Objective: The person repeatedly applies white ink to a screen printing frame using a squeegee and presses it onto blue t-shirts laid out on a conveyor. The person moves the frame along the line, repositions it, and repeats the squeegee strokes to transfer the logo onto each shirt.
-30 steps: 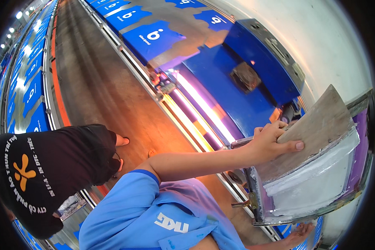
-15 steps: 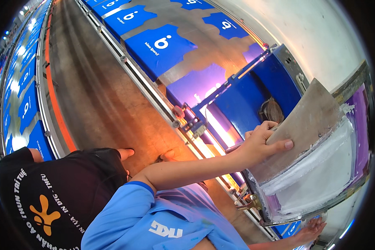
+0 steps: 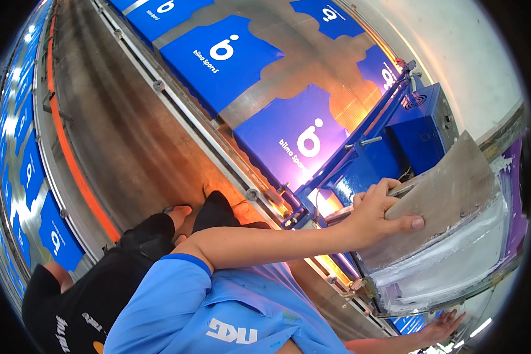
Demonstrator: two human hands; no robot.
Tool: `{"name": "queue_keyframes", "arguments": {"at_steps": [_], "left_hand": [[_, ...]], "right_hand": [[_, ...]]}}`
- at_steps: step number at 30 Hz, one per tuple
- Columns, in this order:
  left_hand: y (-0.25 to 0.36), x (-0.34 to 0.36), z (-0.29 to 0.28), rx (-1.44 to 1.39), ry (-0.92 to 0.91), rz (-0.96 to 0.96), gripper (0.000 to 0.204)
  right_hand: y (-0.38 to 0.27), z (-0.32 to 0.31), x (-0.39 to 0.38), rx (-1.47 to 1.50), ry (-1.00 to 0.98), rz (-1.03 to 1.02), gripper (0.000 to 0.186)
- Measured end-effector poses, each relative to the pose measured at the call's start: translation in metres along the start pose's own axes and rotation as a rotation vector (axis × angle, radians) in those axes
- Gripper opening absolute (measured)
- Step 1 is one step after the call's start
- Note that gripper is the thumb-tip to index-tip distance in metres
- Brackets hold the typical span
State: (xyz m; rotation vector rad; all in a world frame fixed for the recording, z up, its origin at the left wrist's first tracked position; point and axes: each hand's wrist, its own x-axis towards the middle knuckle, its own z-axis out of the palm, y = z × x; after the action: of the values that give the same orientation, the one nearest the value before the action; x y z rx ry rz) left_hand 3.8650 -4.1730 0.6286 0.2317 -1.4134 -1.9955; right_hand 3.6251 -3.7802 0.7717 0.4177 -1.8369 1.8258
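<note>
A long printing table (image 3: 159, 153) runs diagonally through the room, its brown surface edged by a metal rail (image 3: 206, 127), with blue printed fabric panels (image 3: 224, 59) laid flat in a row along it. A pale wall (image 3: 466, 53) stands beyond the table's far end. A blue machine carriage (image 3: 419, 127) sits across the table, just above the screen frame (image 3: 454, 277). That frame holds a pool of white ink (image 3: 454, 265), spread across its mesh below the squeegee board. The wide grey squeegee board (image 3: 448, 194) leans tilted inside the frame. One hand (image 3: 377, 215) is clamped on the board's upper-left edge, fingers curled over the top, thumb pressed flat on its face. A second hand (image 3: 439, 327) lies open, fingers spread, just below the frame; contact cannot be judged. Which hand is which cannot be told. Another person in a black shirt (image 3: 94, 301) bends at the table, well left of the frame.
</note>
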Motion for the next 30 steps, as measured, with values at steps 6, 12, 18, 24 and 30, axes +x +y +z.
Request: {"name": "queue_keyframes", "arguments": {"at_steps": [6,12,18,24,30], "left_hand": [[0.014,0.012,-0.032,-0.087,-0.056,-0.082,0.070],[0.026,0.036,-0.127,-0.313,0.020,-0.338,0.077],[-0.006,0.059,-0.288,-0.331,0.286,-0.596,0.062],[-0.095,0.046,-0.374,-0.334,0.443,-0.596,0.072],[-0.136,0.035,-0.382,-0.285,0.487,-0.646,0.077]], "right_hand": [[-0.018,-0.013,-0.006,-0.044,-0.055,0.031,0.048],[-0.055,0.125,-0.108,-0.300,-0.075,0.026,0.055],[0.045,0.302,-0.156,0.046,-0.464,0.147,0.055],[0.156,0.431,-0.224,-0.149,-0.380,0.291,0.029],[0.277,0.426,-0.263,-0.272,-0.305,0.254,0.021]]}}
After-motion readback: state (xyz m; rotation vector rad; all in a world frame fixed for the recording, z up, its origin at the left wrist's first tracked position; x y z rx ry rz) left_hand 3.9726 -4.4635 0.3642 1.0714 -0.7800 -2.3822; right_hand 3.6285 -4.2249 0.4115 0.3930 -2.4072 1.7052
